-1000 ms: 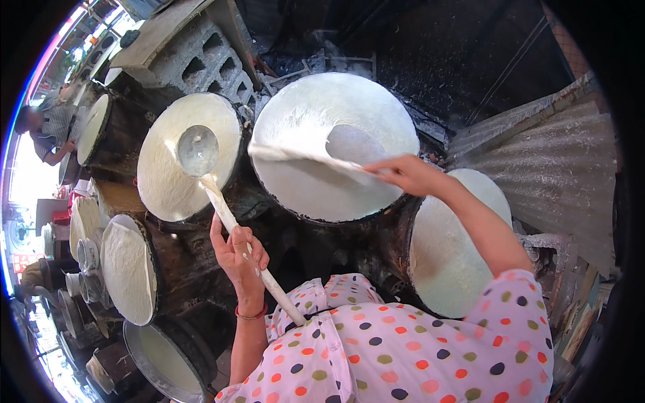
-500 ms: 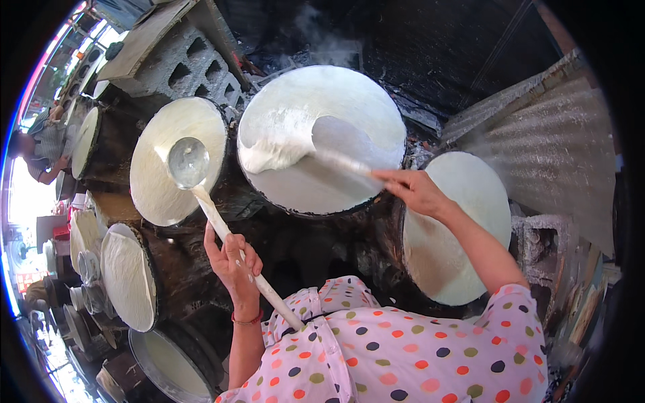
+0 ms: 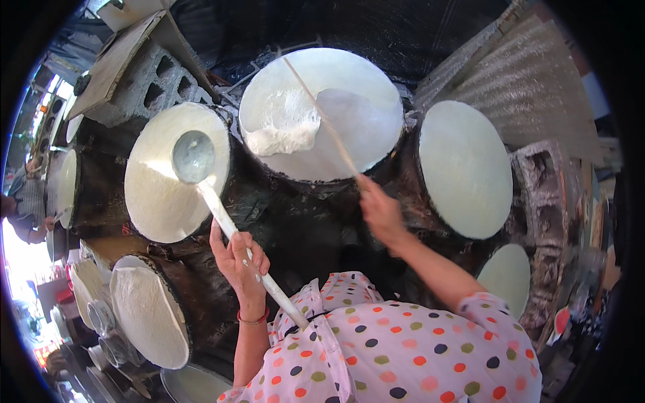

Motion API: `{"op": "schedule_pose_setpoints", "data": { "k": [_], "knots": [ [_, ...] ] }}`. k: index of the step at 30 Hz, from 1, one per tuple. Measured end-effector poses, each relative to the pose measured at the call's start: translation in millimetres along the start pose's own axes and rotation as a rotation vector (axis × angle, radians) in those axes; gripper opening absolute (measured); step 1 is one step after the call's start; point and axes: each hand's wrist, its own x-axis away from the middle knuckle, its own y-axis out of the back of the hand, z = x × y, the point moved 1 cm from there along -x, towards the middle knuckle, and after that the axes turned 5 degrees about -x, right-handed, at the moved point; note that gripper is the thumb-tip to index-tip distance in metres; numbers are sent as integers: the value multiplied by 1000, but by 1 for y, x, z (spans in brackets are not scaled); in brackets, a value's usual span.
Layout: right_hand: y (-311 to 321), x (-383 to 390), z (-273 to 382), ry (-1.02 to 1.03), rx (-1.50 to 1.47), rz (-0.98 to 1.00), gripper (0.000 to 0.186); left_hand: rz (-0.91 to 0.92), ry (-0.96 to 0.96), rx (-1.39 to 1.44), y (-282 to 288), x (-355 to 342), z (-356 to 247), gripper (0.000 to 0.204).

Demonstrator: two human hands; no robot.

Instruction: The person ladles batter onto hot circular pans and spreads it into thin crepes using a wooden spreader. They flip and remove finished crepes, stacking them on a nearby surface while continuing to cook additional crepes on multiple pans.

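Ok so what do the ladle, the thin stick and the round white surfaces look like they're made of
Ladle: bowl looks like dull grey metal, faintly shiny; its long handle is coated white, so material unclear. Thin stick in the right hand: pale tan, matte, probably bamboo or wood. Round white surfaces: smooth, taut, likely cloth stretched over dark pots, though batter covers them.

Daylight glares in at the left edge, centre sharp and evenly lit, rim bent and black.
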Motion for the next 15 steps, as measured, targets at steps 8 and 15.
{"op": "schedule_pose_setpoints", "data": {
  "k": [8, 15],
  "knots": [
    [-261, -40, 14, -77, -171, -243, 34, -55, -103, -30, 98, 21, -28, 51],
    [-243, 42, 37, -557, -716, -280, 35, 0, -114, 37, 143, 24, -39, 50]
  ]
}}
